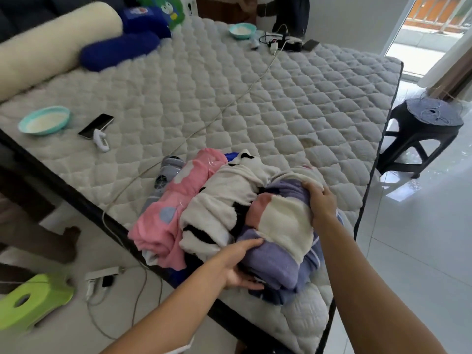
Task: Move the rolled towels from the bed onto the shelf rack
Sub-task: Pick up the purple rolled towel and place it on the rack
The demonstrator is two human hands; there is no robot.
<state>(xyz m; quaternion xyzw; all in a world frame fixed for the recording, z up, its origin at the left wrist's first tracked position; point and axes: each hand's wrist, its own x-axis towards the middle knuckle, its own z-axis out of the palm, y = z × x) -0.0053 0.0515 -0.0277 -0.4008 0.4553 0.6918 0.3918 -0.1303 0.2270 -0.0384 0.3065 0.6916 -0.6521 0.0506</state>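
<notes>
head view: left hand [236, 264] grips the near end of the purple towel [275, 254], thumb on top, fingers curled under the roll. right hand [320, 200] clamps over the far end of the same towel, fingers curled down its far side, thumb toward the white patch. the purple towel lies between the two hands near the corner of the bed [229, 98], resting on the quilt. just left of it and touching, the white and black towel [219, 208], then the pink towel [171, 208] touching that; all three lie side by side on the bed. teal bowl [44, 120] at the left edge of the bed holds something white; phone [96, 125] just beside it. second teal bowl [242, 30] at the far side, also with white contents. black stool [421, 136] on the floor right of the bed, green stool [30, 300] on the floor at left.
</notes>
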